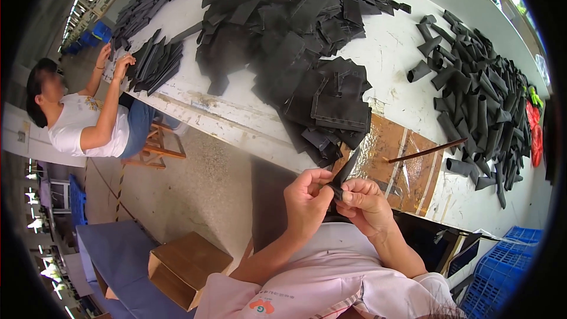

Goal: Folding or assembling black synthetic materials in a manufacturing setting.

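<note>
Between my two hands, just off the table's front edge, is a small black fabric piece point(346, 169), its narrow end sticking up toward the table. My left hand point(307, 201) pinches its lower part from the left. My right hand point(367, 202) grips the same piece from the right, thumb on top; the fingers hide much of it. Just beyond lies a brown cardboard sheet point(407, 174) patched with clear tape, with a thin dark stick point(426, 150) across it. Flat black fabric pieces point(339, 103) with pale stitching pile up beyond my hands.
Rolled black fabric tubes point(481, 94) heap on the right of the white table point(396, 53). Strips point(155, 62) lie near a seated co-worker point(88, 109) at left. A cardboard box point(188, 266) and blue cloth point(121, 260) are lower left, blue crates point(502, 272) lower right.
</note>
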A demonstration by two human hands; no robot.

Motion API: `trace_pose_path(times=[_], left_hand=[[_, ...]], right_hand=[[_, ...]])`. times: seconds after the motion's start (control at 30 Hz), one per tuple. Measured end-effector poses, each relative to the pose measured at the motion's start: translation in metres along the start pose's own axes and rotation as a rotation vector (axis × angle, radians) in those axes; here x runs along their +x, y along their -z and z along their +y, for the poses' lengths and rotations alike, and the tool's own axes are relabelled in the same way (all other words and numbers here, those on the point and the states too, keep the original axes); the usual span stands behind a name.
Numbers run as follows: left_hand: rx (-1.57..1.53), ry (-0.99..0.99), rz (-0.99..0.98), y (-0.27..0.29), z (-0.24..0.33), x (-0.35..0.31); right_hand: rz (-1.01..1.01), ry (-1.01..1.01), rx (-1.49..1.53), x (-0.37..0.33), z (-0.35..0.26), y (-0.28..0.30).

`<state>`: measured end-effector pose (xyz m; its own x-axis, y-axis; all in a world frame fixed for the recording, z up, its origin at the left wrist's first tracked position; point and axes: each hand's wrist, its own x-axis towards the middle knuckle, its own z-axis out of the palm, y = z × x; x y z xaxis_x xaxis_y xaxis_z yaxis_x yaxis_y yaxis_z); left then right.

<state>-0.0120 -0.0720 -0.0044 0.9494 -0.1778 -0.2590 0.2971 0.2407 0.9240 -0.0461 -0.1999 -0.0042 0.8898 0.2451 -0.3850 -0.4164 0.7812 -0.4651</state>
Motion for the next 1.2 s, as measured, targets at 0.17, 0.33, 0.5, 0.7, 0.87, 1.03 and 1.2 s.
trace_pose_path(times=[0.17,0.33,0.5,0.7,0.87,1.03,1.2], left_hand=[[0.263,-0.194,0.066,-0.002,0.000,0.001],[-0.184,0.158,-0.213,0.008,0.011,0.005],[-0.646,0.350,-0.684,0.011,0.022,-0.002],[-0.290,0.223,-0.790,0.014,0.047,-0.014],[-0.199,0.216,-0.395,0.009,0.033,-0.009],[-0.619,0.549,-0.679,0.003,0.032,-0.014],[-0.225,0.257,-0.436,-0.011,0.020,-0.015]], right_hand=[[0.033,0.103,-0.213,0.004,0.000,0.001],[0.083,0.256,-0.381,0.002,-0.002,0.008],[-0.092,0.235,-0.417,-0.026,-0.011,-0.012],[-0.118,0.455,-0.735,-0.034,-0.015,-0.015],[0.027,0.261,-0.430,-0.023,-0.007,-0.003],[0.009,0.228,-0.408,-0.032,-0.005,-0.001],[-0.057,0.331,-0.259,-0.028,-0.017,0.012]])
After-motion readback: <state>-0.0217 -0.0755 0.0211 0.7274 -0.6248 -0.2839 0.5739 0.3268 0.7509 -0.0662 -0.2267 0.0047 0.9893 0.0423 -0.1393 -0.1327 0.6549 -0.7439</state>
